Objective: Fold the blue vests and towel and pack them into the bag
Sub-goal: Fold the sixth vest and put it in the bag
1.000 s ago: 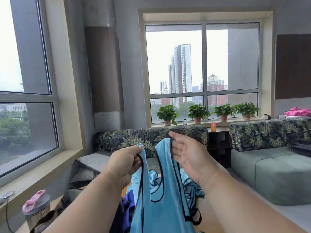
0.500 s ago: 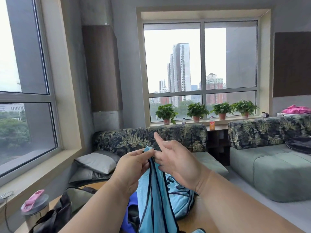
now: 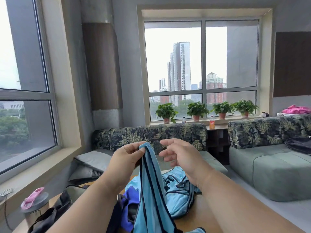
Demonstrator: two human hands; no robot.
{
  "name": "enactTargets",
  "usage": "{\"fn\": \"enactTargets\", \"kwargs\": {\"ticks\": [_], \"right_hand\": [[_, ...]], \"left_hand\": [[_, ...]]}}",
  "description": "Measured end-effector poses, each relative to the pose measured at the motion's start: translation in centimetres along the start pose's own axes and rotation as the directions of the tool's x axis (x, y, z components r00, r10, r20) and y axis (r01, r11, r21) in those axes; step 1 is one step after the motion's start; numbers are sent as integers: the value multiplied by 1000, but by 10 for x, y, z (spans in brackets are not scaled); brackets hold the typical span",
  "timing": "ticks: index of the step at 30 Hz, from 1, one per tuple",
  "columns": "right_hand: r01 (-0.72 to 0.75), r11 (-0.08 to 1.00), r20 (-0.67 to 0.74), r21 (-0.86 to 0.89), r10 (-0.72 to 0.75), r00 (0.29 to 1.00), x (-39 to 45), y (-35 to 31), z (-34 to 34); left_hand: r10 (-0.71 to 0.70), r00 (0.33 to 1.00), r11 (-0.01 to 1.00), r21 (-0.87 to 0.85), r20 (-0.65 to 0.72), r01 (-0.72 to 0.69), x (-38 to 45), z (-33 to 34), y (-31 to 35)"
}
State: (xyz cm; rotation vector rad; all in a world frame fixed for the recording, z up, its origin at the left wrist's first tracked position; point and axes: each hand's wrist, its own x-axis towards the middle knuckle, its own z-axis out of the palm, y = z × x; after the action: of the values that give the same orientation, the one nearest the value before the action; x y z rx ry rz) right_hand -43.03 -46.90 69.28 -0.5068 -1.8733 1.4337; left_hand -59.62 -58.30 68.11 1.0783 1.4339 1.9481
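Observation:
A light blue vest (image 3: 151, 190) with dark trim hangs in front of me, both shoulder straps gathered together. My left hand (image 3: 127, 158) pinches those straps at the top. My right hand (image 3: 180, 157) hovers just right of the straps, fingers loosely spread, holding nothing. A second light blue vest (image 3: 178, 192) lies crumpled on the wooden table (image 3: 198, 216). A darker blue cloth (image 3: 129, 199) lies under the hanging vest. The dark bag (image 3: 55, 211) sits at the table's left end, partly hidden by my left forearm.
A lidded cup with a pink flip cap (image 3: 33, 204) stands at the table's left corner by the window sill. Green sofas with leaf-print backs (image 3: 151, 135) lie beyond the table and to the right (image 3: 272, 165). Grey cushions (image 3: 90, 163) rest at left.
The two straps, held apart one in each hand, were brought together into my left hand. My right hand let go and drew away to the right.

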Motion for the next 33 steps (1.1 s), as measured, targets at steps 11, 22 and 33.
{"fn": "enactTargets", "kwargs": {"ticks": [11, 22, 33], "right_hand": [[-162, 900, 357, 405, 7, 934, 14, 28, 17], [-53, 889, 318, 455, -106, 942, 20, 4, 23], [-10, 764, 54, 645, -33, 998, 16, -16, 38]], "left_hand": [[62, 966, 985, -172, 252, -19, -5, -18, 34], [134, 973, 951, -299, 185, -74, 0, -10, 46], [151, 988, 975, -174, 46, -141, -2, -6, 47]]}}
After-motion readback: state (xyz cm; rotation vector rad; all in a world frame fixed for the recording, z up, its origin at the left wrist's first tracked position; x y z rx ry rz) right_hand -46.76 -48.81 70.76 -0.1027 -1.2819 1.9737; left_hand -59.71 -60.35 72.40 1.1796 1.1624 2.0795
